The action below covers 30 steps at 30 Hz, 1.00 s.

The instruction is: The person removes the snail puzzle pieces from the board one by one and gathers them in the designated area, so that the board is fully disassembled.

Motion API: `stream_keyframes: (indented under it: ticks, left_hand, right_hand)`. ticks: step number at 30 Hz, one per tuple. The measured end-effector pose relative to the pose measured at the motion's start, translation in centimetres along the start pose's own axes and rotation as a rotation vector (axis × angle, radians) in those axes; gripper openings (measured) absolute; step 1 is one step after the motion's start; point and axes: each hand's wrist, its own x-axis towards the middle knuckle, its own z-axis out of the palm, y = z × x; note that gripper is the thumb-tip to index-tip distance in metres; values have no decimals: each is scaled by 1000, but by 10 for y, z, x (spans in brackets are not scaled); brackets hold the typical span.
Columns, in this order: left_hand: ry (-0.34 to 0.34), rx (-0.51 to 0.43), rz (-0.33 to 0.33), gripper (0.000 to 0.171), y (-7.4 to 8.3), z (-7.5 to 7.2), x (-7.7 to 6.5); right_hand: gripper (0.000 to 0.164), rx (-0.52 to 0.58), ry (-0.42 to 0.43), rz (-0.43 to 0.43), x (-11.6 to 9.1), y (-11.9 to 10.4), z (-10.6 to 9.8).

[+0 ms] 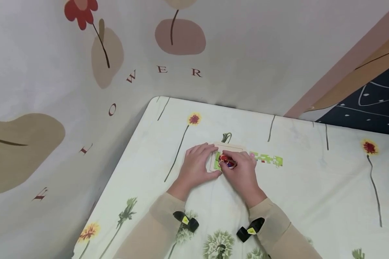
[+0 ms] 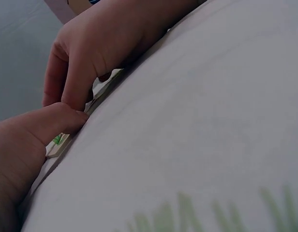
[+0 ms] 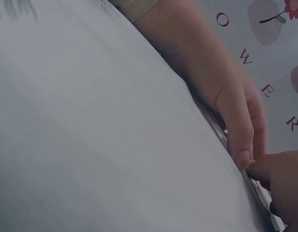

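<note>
A small wooden jigsaw board with a pale frame lies flat on the cloth. My left hand holds its left side, fingers at the upper edge and thumb at the lower one. Over the middle of the board, my right hand pinches a puzzle piece between thumb and forefinger; red and blue printing shows beneath the fingers. Some green printing is visible along the board's left. In the left wrist view the left thumb meets the right fingertips, which hide the piece itself.
Several loose green puzzle pieces lie just right of the board, partly behind the right hand. A white flower-print cloth covers the table. A patterned hanging rises behind it and at the left.
</note>
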Motion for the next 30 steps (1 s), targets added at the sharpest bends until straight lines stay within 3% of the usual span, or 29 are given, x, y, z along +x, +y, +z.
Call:
stream_keyframes:
  ticks: [17,30]
  left_hand:
    - [-11,-2,15,80,-1,-3,0]
    - [-12,-1,10,77,0,-3,0]
  right_hand:
    - [37,5,69,-61,-16,14,-24]
    - [39,-29,147,46,-35,29,-53]
